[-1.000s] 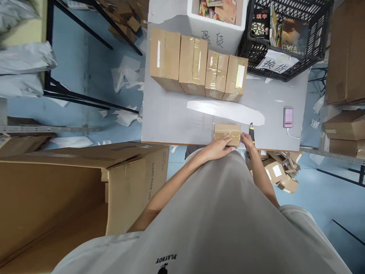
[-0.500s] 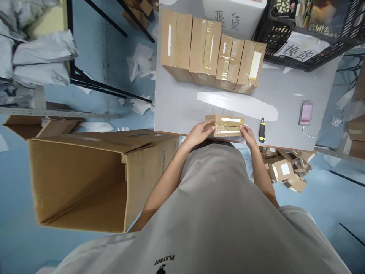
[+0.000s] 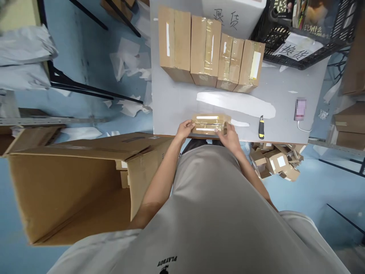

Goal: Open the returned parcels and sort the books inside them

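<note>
A small taped cardboard box (image 3: pixel 208 125) lies at the front edge of the grey table (image 3: pixel 171 102), right before my body. My left hand (image 3: pixel 184 128) grips its left end with the fingers closed against the side. At the right end, my right hand (image 3: pixel 229 137) holds the box, fingers bent over the corner. Clear tape and two white strips run along its upper face. To the right of the box rests a yellow and black utility knife (image 3: pixel 261 128). A long white paper sheet (image 3: pixel 236 103) lies just behind the box.
Several taped cardboard boxes (image 3: pixel 205 53) stand in a row at the back, before a white bin (image 3: pixel 236 19). A black crate (image 3: pixel 299 42) sits back right, a phone (image 3: pixel 300 109) on a cable nearer. A big open carton (image 3: pixel 71 190) stands lower left; small boxes (image 3: pixel 278 161) are piled below the table.
The small box and both hands have moved left along the table edge. My right hand has come further over the box's right end. The camera view has shifted slightly.
</note>
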The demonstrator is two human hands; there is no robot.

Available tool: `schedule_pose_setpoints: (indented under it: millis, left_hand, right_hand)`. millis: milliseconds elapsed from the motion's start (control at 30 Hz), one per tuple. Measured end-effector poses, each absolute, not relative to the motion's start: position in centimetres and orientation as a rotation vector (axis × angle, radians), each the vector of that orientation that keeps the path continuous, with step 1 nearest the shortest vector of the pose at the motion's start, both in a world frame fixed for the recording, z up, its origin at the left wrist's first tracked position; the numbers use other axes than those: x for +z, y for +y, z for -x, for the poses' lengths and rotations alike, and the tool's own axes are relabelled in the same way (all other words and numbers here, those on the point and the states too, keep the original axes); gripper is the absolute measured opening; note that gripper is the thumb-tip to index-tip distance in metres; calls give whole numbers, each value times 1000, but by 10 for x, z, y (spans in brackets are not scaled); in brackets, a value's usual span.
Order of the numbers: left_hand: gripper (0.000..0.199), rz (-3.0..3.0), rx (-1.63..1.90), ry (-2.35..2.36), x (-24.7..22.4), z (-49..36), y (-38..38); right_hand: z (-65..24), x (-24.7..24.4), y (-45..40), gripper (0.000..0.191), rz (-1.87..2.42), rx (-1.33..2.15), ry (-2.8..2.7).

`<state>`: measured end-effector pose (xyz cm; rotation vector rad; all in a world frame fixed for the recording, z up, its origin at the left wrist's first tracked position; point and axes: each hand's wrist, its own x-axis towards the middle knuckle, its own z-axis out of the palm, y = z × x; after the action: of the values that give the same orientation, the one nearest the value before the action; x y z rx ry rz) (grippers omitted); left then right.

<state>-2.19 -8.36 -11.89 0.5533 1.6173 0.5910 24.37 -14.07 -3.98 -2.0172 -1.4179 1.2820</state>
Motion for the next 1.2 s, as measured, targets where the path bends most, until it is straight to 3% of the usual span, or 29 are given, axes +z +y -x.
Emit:
schedule_pose_setpoints:
  millis: [167, 300, 600, 833, 1033, 1200]
  left_hand:
    - [32, -411, 565, 1673, -133, 63, -79]
    - [14, -419, 480, 1670, -141, 75, -75]
    - [9, -449, 369, 1601, -146, 84, -67]
    - [25, -453, 378, 1463, -143, 84, -63]
    - [52, -448, 303, 1213, -128, 40, -62]
    - [52, -604, 319, 1143, -103, 18, -63]
  right_hand:
    - [-174, -5, -138, 85, 1835, 1332, -1810]
    - [-124, 2, -131, 81, 1733, 1388, -2008]
    - [-122, 8, -122, 47, 1880, 1384, -1787]
    - [-199, 14, -125, 63, 2044, 1182, -1292]
    - [-239, -22, -130, 80, 2346, 942, -973]
    - [-250, -41, -140, 84, 2280, 945, -828]
